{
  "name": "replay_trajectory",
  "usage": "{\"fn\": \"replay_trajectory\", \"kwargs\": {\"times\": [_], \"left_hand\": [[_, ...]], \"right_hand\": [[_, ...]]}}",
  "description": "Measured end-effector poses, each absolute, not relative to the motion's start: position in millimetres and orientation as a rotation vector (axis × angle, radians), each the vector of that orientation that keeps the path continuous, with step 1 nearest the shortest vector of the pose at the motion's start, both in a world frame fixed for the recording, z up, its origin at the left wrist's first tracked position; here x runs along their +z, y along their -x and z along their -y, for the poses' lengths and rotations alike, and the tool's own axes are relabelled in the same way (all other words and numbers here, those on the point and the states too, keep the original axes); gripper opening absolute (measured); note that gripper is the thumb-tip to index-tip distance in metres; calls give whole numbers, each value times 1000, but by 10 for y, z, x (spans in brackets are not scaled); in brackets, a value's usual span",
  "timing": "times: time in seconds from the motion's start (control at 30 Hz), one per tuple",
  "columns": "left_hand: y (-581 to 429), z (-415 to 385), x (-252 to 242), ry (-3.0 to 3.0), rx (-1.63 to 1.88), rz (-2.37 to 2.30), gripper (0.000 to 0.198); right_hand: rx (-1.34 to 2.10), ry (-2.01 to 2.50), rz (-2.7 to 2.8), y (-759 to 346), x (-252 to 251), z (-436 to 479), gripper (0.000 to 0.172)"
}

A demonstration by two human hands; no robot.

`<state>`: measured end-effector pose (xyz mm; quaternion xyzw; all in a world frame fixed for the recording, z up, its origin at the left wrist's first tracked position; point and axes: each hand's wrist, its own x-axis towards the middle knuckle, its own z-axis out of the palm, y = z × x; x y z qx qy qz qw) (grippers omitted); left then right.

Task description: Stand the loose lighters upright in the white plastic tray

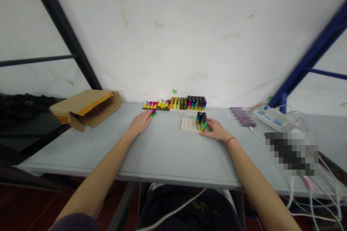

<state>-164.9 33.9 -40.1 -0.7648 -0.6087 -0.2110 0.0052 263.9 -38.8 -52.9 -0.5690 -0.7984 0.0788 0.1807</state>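
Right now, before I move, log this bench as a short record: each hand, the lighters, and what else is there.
Left hand: fingertips at two lighters, colourful, low on the table
Right hand: fingers against a gradient lighter
Holder: white holed tray, with upright lighters clustered at its right end
Back row: row of lighters, multicoloured, lined up along the wall
Rest: opened cardboard box, power strip, grey table

Left hand (140,122) palm down, fingers forward; right hand (217,131) palm down, fingers inward.
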Motion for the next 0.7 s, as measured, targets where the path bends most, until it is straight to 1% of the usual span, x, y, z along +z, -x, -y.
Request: {"fn": "replay_trajectory", "kwargs": {"times": [0.07, 0.13, 0.3, 0.47, 0.53, 0.7], "left_hand": [[1482, -197, -388, 2381, -448, 1970, 52], [1306, -74, -360, 2314, -361, 2030, 54], [889, 14, -267, 2246, -336, 2126, 57], [622, -45, -217, 2281, -335, 2214, 65], [582, -46, -231, 2311, -348, 2167, 63], [595, -13, -266, 2312, -436, 1916, 47]], "right_hand": [[223, 1611, 2259, -2637, -530, 387, 84], [217, 1613, 2260, -2636, -530, 386, 83], [201, 1599, 2263, -2631, -528, 389, 81], [215, 1602, 2271, -2623, -511, 398, 82], [220, 1608, 2262, -2621, -511, 398, 82], [216, 1610, 2260, -2625, -526, 390, 84]]}}
